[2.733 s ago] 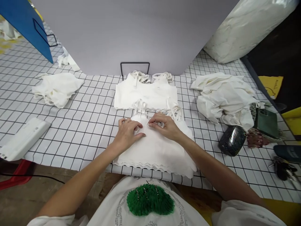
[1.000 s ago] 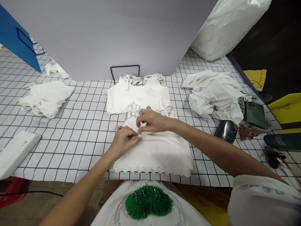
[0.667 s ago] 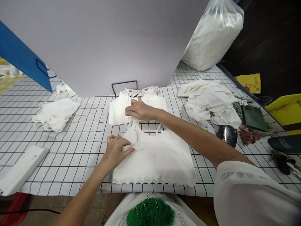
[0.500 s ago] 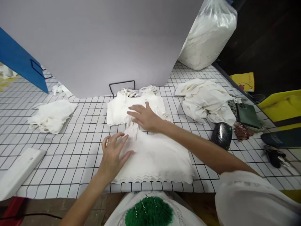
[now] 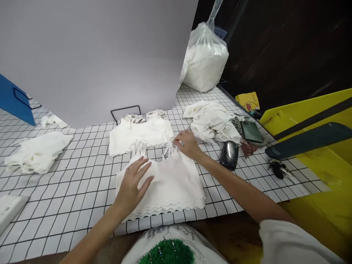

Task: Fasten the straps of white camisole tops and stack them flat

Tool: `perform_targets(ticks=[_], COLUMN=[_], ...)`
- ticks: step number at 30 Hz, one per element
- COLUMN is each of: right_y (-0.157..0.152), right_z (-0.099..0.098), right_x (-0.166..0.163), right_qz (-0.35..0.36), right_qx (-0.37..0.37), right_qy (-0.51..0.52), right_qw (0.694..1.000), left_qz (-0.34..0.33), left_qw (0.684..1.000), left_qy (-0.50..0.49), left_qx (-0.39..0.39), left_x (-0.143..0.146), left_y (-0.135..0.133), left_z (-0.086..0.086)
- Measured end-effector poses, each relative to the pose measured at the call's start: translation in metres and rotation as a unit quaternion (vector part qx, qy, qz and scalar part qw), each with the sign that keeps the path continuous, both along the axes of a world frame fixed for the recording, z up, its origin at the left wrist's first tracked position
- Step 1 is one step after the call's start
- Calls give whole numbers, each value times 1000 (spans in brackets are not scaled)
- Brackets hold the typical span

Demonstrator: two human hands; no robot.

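Observation:
In front of me lies a stack of white camisole tops (image 5: 167,183) with wavy hems toward me and tied straps at the far side. My right hand (image 5: 188,145) is at the upper right of the stack, thumb and fingers pinched on the right shoulder strap (image 5: 168,145). Over the left part of the stack, my left hand (image 5: 134,179) has its fingers apart and holds nothing; whether it touches the cloth is hard to tell. The left strap (image 5: 139,146) lies loose beyond it. Behind is a second pile of white tops (image 5: 140,134).
A heap of white garments (image 5: 211,119) lies right, near a black computer mouse (image 5: 229,155), a phone (image 5: 251,131) and keys (image 5: 277,169). More white cloth (image 5: 41,150) is at left. A large grey panel (image 5: 110,62) stands behind; a filled plastic bag (image 5: 205,62) sits back right.
My right hand has gone from the left strap to the right strap and pinches it. My left hand stays over the stack. The view has turned rightward.

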State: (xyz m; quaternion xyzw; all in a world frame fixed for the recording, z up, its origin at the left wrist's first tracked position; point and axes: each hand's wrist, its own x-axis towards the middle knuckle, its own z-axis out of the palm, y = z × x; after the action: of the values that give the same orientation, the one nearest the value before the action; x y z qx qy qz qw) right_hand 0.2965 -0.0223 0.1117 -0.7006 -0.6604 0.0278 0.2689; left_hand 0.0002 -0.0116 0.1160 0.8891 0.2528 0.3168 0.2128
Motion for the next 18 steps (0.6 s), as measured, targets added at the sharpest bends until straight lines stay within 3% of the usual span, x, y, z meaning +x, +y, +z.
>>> perform_targets(ticks=[3, 6, 8, 13, 16, 18], right_y=[48, 62, 54, 10, -15, -29], right_z=[4, 7, 10, 23, 31, 33], right_x=[-10, -18, -20, -28, -37, -41], right_qz=[-60, -71, -70, 10, 43, 42], right_qx=[-86, -101, -72, 22, 39, 56], right_qy=[20, 41, 57, 110, 46, 9], right_qw=[994, 992, 993, 994, 997, 997], left_qz=[1, 36, 54, 13, 15, 19], left_qw=[976, 901, 845, 732, 675, 655], left_qy=[-49, -101, -136, -211, -226, -241], left_qx=[-211, -421, -514, -648, -702, -715], left_x=[35, 60, 73, 105, 122, 128], left_y=[17, 34, 44, 51, 49, 49], left_z=[12, 17, 19, 24, 29, 33])
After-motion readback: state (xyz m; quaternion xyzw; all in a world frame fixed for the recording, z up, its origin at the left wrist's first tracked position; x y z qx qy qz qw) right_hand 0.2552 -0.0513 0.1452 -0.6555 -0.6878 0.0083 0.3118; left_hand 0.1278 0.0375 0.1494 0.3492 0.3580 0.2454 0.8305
